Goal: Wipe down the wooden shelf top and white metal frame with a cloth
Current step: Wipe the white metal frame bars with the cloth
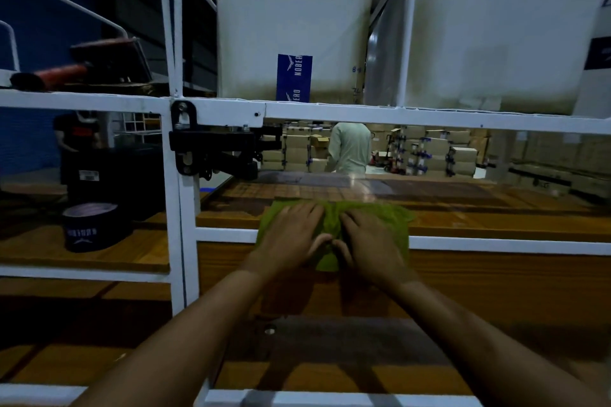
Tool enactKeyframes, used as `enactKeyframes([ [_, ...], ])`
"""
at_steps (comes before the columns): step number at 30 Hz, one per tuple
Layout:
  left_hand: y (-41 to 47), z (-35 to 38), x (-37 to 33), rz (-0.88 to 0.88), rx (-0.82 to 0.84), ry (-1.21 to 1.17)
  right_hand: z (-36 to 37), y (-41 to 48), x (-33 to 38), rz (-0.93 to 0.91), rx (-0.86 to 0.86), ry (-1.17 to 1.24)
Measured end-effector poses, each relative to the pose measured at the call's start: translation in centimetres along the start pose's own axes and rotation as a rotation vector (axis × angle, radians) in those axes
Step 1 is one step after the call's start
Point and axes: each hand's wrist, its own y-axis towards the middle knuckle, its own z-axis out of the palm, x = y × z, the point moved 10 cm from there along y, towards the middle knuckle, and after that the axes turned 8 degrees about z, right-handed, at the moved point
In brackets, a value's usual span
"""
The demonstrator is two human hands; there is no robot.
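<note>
Green cloth [395,220] lies pressed under left hand [294,236] and right hand [370,243] (fingers flat, unclenched).

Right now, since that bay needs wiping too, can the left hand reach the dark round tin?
Probably not straight across: the white upright post stands between the left hand and the dark round tin.

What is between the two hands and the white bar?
A green cloth. In the head view, the left hand and right hand press on it, and it covers the white bar there.
</note>
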Motion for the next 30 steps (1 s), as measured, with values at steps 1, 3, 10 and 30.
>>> enactKeyframes([
  [1,-0.3,0.0,0.7,-0.004,-0.006,0.026,0.4,0.4,0.4,-0.018,-0.013,0.004],
  [3,-1.3,0.1,2.3,0.004,-0.001,0.138,1.0,1.3,1.5,-0.065,-0.012,-0.017],
  [10,-2.5,-0.6,4.1,-0.01,-0.141,0.287,1.9,3.0,5.1,-0.173,-0.098,-0.097],
  [30,2.1,1.0,-2.8,0.05,-0.024,0.279,-2.3,0.6,-4.5,0.028,-0.126,0.048],
])
